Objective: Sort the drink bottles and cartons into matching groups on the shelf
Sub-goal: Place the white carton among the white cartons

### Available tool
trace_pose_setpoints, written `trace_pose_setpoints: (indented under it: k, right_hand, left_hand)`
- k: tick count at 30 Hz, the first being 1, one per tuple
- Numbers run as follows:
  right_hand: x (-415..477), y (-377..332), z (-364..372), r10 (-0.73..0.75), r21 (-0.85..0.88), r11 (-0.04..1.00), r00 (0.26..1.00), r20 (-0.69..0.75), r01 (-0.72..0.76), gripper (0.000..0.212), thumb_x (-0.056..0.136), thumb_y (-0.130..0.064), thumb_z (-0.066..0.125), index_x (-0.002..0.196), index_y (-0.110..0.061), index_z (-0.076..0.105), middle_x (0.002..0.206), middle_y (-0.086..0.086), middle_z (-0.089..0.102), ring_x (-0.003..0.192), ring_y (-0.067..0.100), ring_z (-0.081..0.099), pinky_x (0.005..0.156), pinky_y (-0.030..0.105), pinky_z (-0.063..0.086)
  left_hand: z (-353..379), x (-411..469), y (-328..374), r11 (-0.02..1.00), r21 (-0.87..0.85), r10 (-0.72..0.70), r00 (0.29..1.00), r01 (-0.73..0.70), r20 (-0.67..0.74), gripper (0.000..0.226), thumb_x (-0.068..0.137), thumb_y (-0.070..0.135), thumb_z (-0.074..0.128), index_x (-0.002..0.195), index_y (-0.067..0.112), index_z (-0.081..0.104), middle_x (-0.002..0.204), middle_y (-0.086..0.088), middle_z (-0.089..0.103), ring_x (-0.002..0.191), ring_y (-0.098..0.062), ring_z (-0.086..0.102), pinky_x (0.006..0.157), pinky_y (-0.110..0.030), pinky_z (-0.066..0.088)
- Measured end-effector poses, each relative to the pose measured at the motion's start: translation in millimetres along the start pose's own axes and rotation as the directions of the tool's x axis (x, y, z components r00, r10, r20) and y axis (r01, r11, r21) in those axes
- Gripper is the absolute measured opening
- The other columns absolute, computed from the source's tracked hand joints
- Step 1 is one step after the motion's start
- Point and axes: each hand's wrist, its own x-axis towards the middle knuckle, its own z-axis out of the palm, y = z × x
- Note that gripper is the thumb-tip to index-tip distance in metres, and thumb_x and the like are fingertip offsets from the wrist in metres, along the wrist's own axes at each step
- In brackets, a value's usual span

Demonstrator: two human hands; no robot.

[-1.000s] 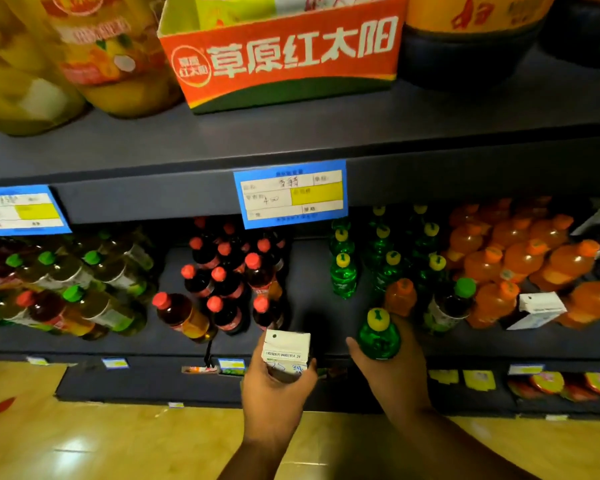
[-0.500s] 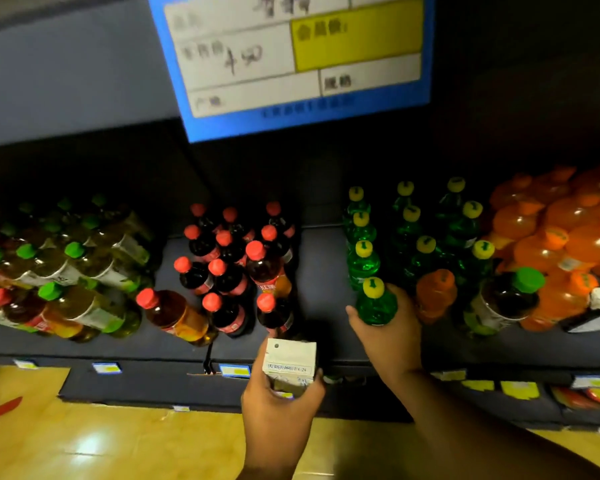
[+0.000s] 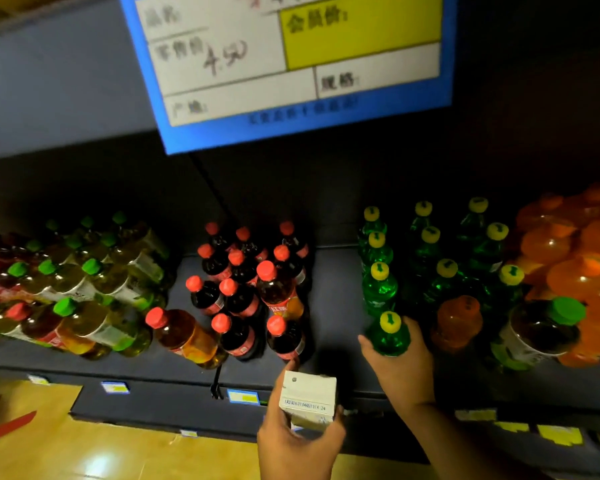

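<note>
Head view: we see the right hand [image 3: 400, 370], fingers curled round a glossy green plastic bottle with a yellow cap [image 3: 390, 337], upright at the front of its matching row on the dark shelf [image 3: 333, 306]; the left hand [image 3: 297, 445], fingers clamped on a small white cardboard carton [image 3: 309, 398], waits before the shelf edge, likely until its group is found.

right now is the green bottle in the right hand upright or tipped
Upright: the green bottle shows its yellow cap on top, like the row behind it; the right hand grips its body. Base hidden.

Shop: price tag [image 3: 291, 60], stocked shelf [image 3: 333, 306].
</note>
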Motion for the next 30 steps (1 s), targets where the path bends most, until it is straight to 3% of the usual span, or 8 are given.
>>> trace_pose_setpoints:
  k: [5, 9, 12, 17, 20, 23, 26, 30]
  right_hand:
    - [-1, 5, -4, 0.069, -0.001, 0.998, 0.997, 0.040, -0.069, 0.064, 0.059, -0.028, 0.094, 0.115, -0.023, 0.062, 0.095, -0.007, 0.069, 0.096, 0.022, 0.067, 0.081, 0.029, 0.049]
    - [-16, 7, -26, 0.054, -0.022, 0.998, 0.993, 0.108, -0.052, 0.084, 0.053, -0.033, 0.097, 0.125, -0.023, 0.055, 0.112, -0.006, 0.065, 0.107, 0.017, 0.060, 0.089, 0.032, 0.048]
    - [-39, 0, -58, 0.037, -0.089, 0.996, 0.986, 0.160, -0.023, 0.088, 0.054, -0.037, 0.096, 0.130, -0.023, 0.054, 0.125, -0.005, 0.060, 0.117, 0.015, 0.055, 0.098, 0.032, 0.044]
    - [-71, -34, -118, 0.081, -0.089, 0.994, 0.965, 0.251, -0.061, 0.080, 0.055, -0.012, 0.096, 0.126, -0.003, 0.061, 0.123, 0.013, 0.063, 0.114, 0.023, 0.058, 0.097, 0.035, 0.042]
    - [-94, -72, -156, 0.065, -0.063, 0.997, 0.957, 0.284, -0.049, 0.087, 0.060, -0.027, 0.092, 0.134, -0.027, 0.046, 0.128, -0.003, 0.058, 0.116, 0.017, 0.058, 0.102, 0.035, 0.045]
    - [-113, -109, -177, 0.039, -0.014, 0.999, 0.978, 0.204, -0.037, 0.092, 0.061, -0.007, 0.092, 0.141, -0.011, 0.045, 0.137, 0.003, 0.050, 0.131, 0.029, 0.047, 0.112, 0.041, 0.036]
    - [-125, -125, -193, 0.004, -0.047, 0.999, 0.983, 0.183, 0.005, 0.097, 0.061, -0.028, 0.093, 0.143, -0.025, 0.042, 0.143, -0.004, 0.046, 0.134, 0.018, 0.044, 0.112, 0.039, 0.038]
    - [-131, -136, -212, 0.011, -0.003, 1.000, 0.993, 0.120, -0.011, 0.092, 0.066, -0.029, 0.091, 0.143, -0.030, 0.041, 0.134, -0.015, 0.047, 0.123, 0.004, 0.044, 0.105, 0.026, 0.037]
  left_hand:
    - [-3, -3, 1, 1.000, -0.017, -0.019, 1.000, 0.019, -0.005, 0.085, 0.056, -0.001, 0.086, 0.128, 0.037, 0.062, 0.092, 0.009, 0.078, 0.080, -0.009, 0.074, 0.068, -0.018, 0.058]
    - [-8, -7, 7, 0.998, -0.069, -0.017, 0.999, 0.013, -0.049, 0.083, 0.059, -0.011, 0.085, 0.125, 0.035, 0.063, 0.090, 0.006, 0.079, 0.079, -0.010, 0.074, 0.065, -0.012, 0.055]
    - [-14, -16, 16, 0.992, -0.118, -0.046, 0.995, 0.035, -0.092, 0.083, 0.057, -0.009, 0.088, 0.119, 0.042, 0.065, 0.093, 0.007, 0.079, 0.086, -0.011, 0.075, 0.073, -0.020, 0.060]
    - [-26, -40, 51, 0.988, -0.130, -0.093, 0.990, 0.078, -0.107, 0.082, 0.054, -0.006, 0.092, 0.113, 0.044, 0.065, 0.088, 0.011, 0.079, 0.080, -0.003, 0.074, 0.069, -0.008, 0.054]
    - [-32, -56, 74, 0.991, -0.068, -0.117, 0.990, 0.112, -0.074, 0.083, 0.050, -0.001, 0.092, 0.113, 0.045, 0.064, 0.088, 0.012, 0.079, 0.080, -0.003, 0.074, 0.070, -0.008, 0.055]
    - [-45, -71, 90, 0.986, -0.084, -0.146, 0.988, 0.142, -0.049, 0.083, 0.055, -0.005, 0.090, 0.125, 0.030, 0.063, 0.103, -0.001, 0.078, 0.091, -0.011, 0.073, 0.069, -0.003, 0.052]
    - [-54, -86, 108, 0.981, -0.078, -0.175, 0.984, 0.176, 0.016, 0.077, 0.062, -0.009, 0.087, 0.131, 0.011, 0.060, 0.105, -0.004, 0.076, 0.089, -0.001, 0.072, 0.066, -0.001, 0.049]
    - [-54, -102, 117, 0.979, -0.046, -0.199, 0.980, 0.200, 0.031, 0.074, 0.061, -0.009, 0.089, 0.126, 0.011, 0.059, 0.104, -0.006, 0.075, 0.085, 0.006, 0.070, 0.071, -0.007, 0.055]
